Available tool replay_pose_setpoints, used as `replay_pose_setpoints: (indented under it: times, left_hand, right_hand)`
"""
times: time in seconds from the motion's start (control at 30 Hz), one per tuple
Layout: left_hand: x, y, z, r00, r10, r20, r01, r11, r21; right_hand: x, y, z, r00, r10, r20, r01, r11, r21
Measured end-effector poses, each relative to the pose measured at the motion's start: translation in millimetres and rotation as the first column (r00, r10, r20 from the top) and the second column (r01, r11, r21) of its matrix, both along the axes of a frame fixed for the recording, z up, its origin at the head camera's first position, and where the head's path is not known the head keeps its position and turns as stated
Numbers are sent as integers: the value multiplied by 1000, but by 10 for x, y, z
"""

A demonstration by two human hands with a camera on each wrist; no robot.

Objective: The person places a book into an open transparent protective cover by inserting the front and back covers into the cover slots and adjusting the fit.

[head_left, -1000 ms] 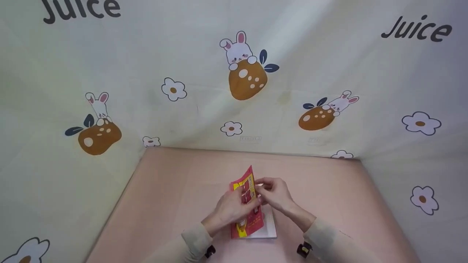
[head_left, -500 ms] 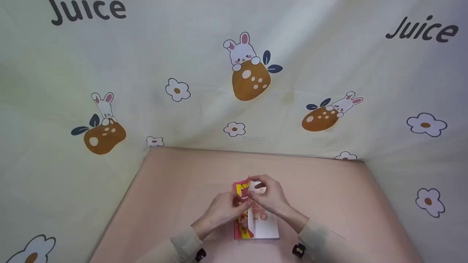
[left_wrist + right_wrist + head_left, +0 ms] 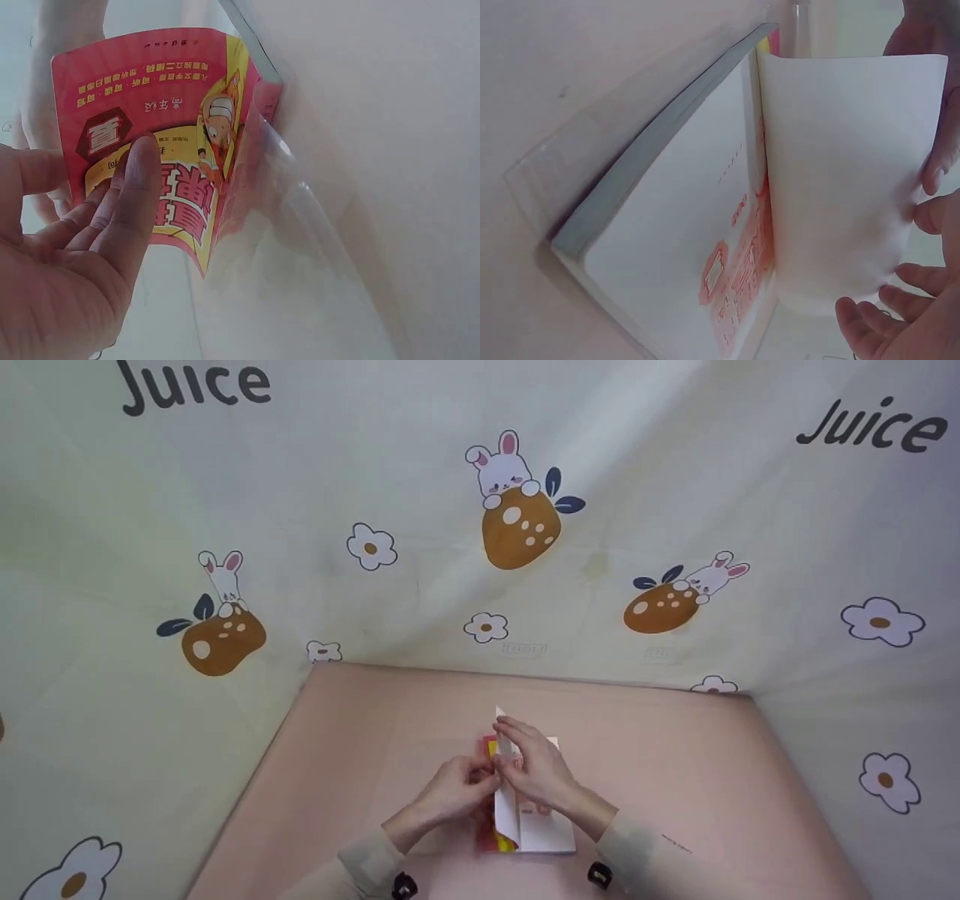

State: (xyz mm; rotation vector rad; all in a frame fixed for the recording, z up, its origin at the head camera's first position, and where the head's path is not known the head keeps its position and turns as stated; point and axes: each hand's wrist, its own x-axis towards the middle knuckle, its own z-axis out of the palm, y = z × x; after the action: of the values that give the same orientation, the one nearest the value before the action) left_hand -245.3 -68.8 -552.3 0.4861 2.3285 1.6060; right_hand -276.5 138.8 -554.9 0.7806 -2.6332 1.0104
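Note:
A thick softcover book (image 3: 551, 836) lies on the pink surface. Its red and yellow front cover (image 3: 161, 97) stands raised and bowed, showing its white inner side (image 3: 847, 172) in the right wrist view. My left hand (image 3: 446, 795) pinches the free edge of this cover, with fingers against the printed outer face and the thumb at the edge. My right hand (image 3: 544, 769) rests nearly straight fingers (image 3: 922, 276) along the cover's inner side and free edge. Below the cover, a white page with orange-red print (image 3: 735, 277) lies flat.
A clear plastic sheet (image 3: 307, 202) sticks out beside the spine. The pink tabletop (image 3: 360, 720) meets a pale cloth backdrop (image 3: 412, 600) printed with rabbits, fruit and flowers at the back and sides.
The front cover has swung leftward, from its red face showing to its white inner side showing. My right hand has shifted left with it, its fingers straightening; the left has drawn slightly left.

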Motion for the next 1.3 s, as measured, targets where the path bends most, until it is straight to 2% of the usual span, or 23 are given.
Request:
replay_pose_setpoints:
  times: [0.2, 0.3, 0.37, 0.43, 0.5, 0.53, 0.57, 0.6, 0.63, 0.73, 0.77, 0.83, 0.93, 1.03, 1.07, 1.17, 1.2, 1.3]
  left_hand:
    - [-9, -68, -60, 990, 29, -140, -33, 999, -29]
    - [-8, -126, -114, 982, 45, -184, -57, 997, -59]
    - [3, -189, -157, 970, 73, -233, -96, 991, -93]
    - [16, -254, -199, 944, 106, -312, -152, 980, -127]
    - [23, -319, -241, 905, 135, -403, -221, 960, -174]
    - [22, -350, -265, 878, 149, -454, -268, 940, -211]
    - [23, -377, -282, 869, 154, -470, -296, 923, -245]
    - [25, -404, -295, 868, 153, -472, -317, 903, -290]
    - [26, -431, -311, 875, 152, -460, -331, 881, -338]
    - [40, -505, -334, 924, 149, -353, -319, 810, -493]
    - [28, -531, -385, 937, 151, -315, -304, 798, -520]
    - [36, -571, -399, 952, 154, -263, -282, 771, -571]
    - [53, -623, -428, 964, 149, -220, -254, 756, -604]
    - [83, -665, -461, 974, 117, -195, -216, 742, -635]
    - [81, -677, -512, 974, 102, -201, -210, 738, -642]
    - [93, -673, -551, 982, 64, -179, -172, 703, -690]
    - [93, -669, -595, 982, 56, -179, -167, 695, -699]
    - [117, -631, -619, 986, 41, -165, -149, 675, -723]
  right_hand:
    - [-35, -46, -71, 999, 37, -21, -36, 997, 69]
    - [-58, -92, -103, 1000, 23, 12, -24, 995, 100]
    - [-66, -143, -120, 999, 11, 41, -16, 993, 120]
    - [-69, -194, -144, 998, -4, 67, -5, 990, 139]
    - [-69, -242, -166, 996, -17, 87, 3, 988, 156]
    - [-67, -265, -177, 995, -21, 96, 5, 986, 168]
    - [-64, -284, -190, 995, -26, 97, 8, 983, 181]
    - [-62, -301, -203, 995, -30, 98, 10, 980, 197]
    - [-59, -319, -214, 994, -35, 103, 13, 978, 210]
    - [-53, -376, -240, 993, -63, 101, 35, 967, 252]
    - [-51, -396, -247, 993, -72, 95, 45, 964, 263]
    - [-47, -438, -256, 991, -93, 100, 62, 960, 274]
    - [-44, -495, -264, 988, -110, 104, 75, 952, 298]
    - [-36, -531, -280, 985, -120, 124, 75, 944, 322]
    - [-30, -537, -288, 984, -123, 128, 75, 941, 330]
    - [-15, -540, -320, 983, -129, 128, 78, 936, 342]
    - [-9, -541, -330, 983, -131, 132, 78, 935, 345]
    - [1, -550, -371, 982, -130, 134, 73, 929, 363]
